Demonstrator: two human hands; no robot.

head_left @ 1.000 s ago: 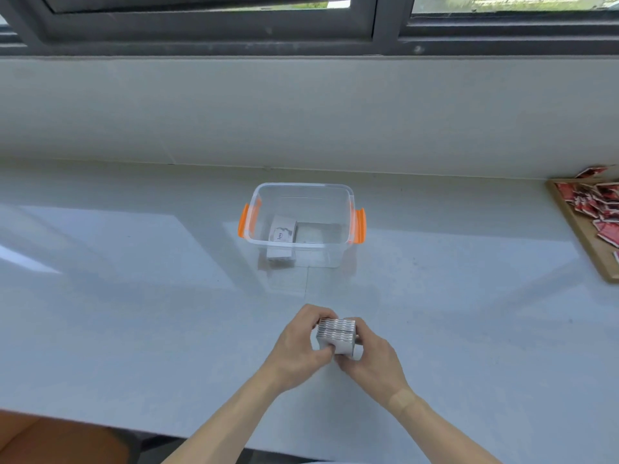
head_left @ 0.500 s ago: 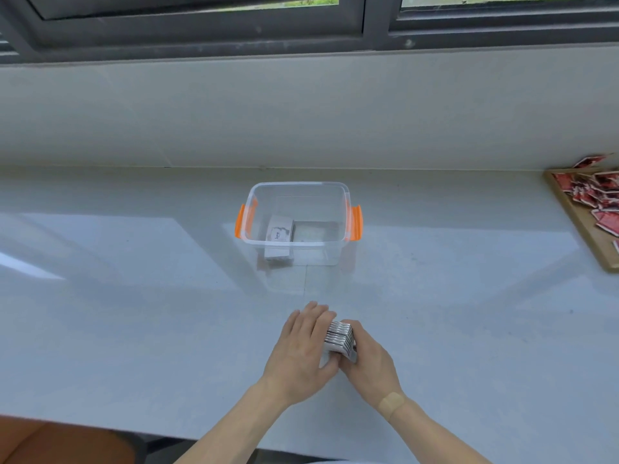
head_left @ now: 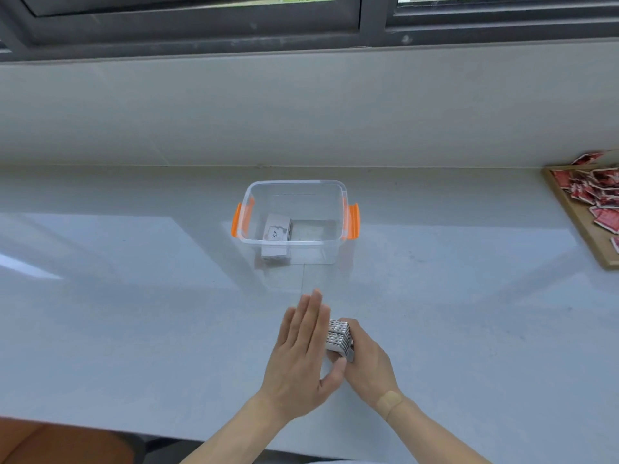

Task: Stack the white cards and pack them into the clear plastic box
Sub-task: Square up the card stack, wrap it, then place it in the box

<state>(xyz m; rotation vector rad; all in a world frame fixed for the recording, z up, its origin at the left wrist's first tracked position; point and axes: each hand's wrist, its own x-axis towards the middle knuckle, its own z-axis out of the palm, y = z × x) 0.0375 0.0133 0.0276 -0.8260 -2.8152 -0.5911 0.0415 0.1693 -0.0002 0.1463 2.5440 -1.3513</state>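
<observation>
The clear plastic box (head_left: 294, 222) serves here as the landmark. It stands open on the pale grey counter (head_left: 134, 313), below the window sill, and it has an orange latch on its left and right end. Inside the box, on the left part of the floor, a small stack of white cards (head_left: 276, 231) lies flat; the top card shows the printed word "love" and a small dark drawing that is too small to make out. To the right of it, still inside the box, a second pale card or stack lies flat, and no writing can be read on it.

In front of the box, toward the person, the two hands meet. The left hand (head_left: 301, 356) is flat and open, fingers straight and together, and its palm side presses against the left face of the held pack of cards (head_left: 338, 338). This pack is thick and stands on edge, so that mainly the edges of the cards show as many thin white and dark lines. The right hand (head_left: 366, 360) is closed around the pack from the right and behind. A tan plaster (head_left: 389, 401) is stuck on the right wrist.

Far to the right of the box, at the edge of the view, a wooden tray (head_left: 582, 229) carries a loose heap of red cards (head_left: 599, 195).
</observation>
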